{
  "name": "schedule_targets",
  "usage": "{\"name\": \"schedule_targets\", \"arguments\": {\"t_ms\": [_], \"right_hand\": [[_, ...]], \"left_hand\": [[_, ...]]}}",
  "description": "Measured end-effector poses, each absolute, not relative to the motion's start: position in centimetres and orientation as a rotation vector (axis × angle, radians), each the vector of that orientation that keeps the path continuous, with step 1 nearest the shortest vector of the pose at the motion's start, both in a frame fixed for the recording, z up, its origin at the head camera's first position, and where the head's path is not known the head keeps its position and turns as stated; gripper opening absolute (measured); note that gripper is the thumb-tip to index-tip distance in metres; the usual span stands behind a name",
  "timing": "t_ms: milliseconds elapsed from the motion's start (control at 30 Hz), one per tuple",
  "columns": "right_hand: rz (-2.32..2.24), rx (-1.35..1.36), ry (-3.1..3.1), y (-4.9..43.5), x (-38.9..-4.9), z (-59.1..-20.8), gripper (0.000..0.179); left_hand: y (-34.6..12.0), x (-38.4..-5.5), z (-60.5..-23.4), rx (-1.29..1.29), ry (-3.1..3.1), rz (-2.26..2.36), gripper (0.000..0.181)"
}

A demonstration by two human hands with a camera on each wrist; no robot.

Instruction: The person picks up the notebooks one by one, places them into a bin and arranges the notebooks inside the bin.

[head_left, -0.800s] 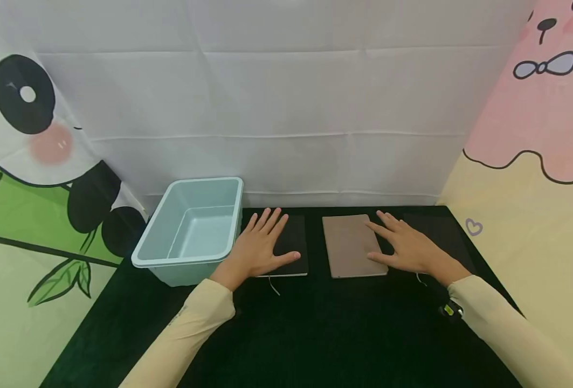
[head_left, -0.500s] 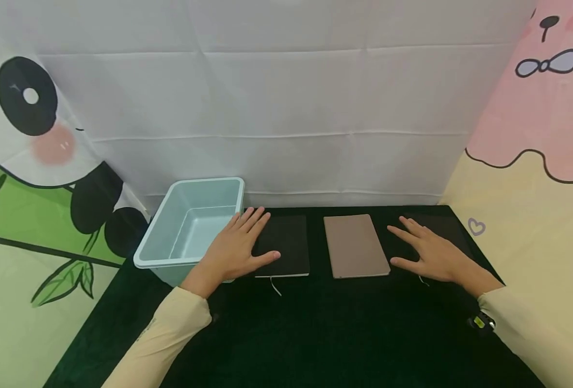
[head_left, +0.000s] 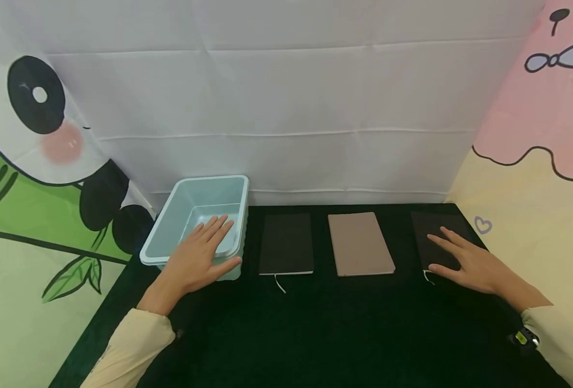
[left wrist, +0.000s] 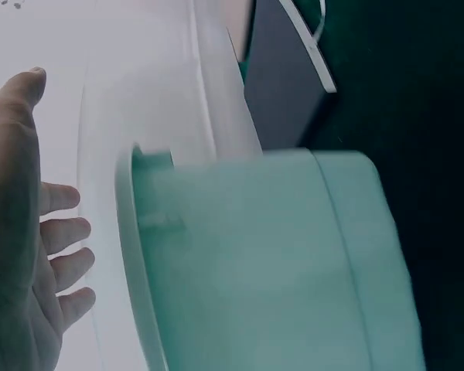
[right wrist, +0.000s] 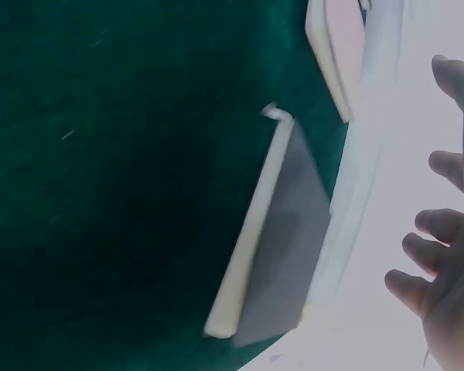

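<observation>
My left hand (head_left: 192,262), fingers extended and holding nothing, overlaps the front right part of the pale blue-green plastic basin (head_left: 146,253) in the head view. The left wrist view has its fingers apart from the basin's rim (left wrist: 135,270). Over at the right, my right hand (head_left: 470,264) hovers above a black notebook (head_left: 424,226) with a white ribbon, fingers spread with nothing in them. Between the hands lie another black notebook (head_left: 286,245) with a ribbon and a pinkish-beige notebook (head_left: 361,245), side by side.
A dark green cloth (head_left: 335,334) covers the table. Behind it hangs a white creased curtain (head_left: 286,108), with cartoon-printed panels on both sides. A dark watch-like device (head_left: 524,338) is at the right cuff.
My left hand has moved left, off the black notebook and across in front of the basin. The right hand has moved right, from the beige notebook to the right black one.
</observation>
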State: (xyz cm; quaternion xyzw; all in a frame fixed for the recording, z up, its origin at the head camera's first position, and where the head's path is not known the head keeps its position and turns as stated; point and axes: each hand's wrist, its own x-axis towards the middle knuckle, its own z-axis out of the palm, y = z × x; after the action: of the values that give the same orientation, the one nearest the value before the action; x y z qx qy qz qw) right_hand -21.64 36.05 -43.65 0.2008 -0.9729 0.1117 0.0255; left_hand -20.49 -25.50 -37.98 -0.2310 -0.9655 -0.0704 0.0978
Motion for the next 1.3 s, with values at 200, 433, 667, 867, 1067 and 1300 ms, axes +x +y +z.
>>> {"name": "schedule_targets", "arguments": {"t_ms": [200,433,667,867,1067,1300], "right_hand": [[0.377,0.535,-3.020,38.9,-20.6,-45.4,0.079],[0.389,0.433,-3.059,41.6,-20.0,-47.0,0.078],[0.398,0.320,-3.097,43.2,-20.0,-48.1,0.078],[0.417,0.292,-3.111,43.8,-20.0,-48.6,0.077],[0.442,0.276,-3.115,43.8,-20.1,-48.9,0.077],[0.516,0.282,-3.100,43.9,-20.5,-48.8,0.077]], "left_hand": [[-29.1,-19.4,-38.2,-0.618,-2.857,-0.225,0.087],[-32.4,-18.0,-37.7,-0.567,-2.827,-0.177,0.079],[-35.2,-16.6,-37.8,-0.502,-2.841,-0.144,0.071],[-36.8,-16.2,-38.4,-0.463,-2.884,-0.147,0.069],[-37.6,-16.3,-38.8,-0.441,-2.898,-0.157,0.067],[-37.9,-16.4,-39.1,-0.393,-2.930,-0.223,0.063]]}}
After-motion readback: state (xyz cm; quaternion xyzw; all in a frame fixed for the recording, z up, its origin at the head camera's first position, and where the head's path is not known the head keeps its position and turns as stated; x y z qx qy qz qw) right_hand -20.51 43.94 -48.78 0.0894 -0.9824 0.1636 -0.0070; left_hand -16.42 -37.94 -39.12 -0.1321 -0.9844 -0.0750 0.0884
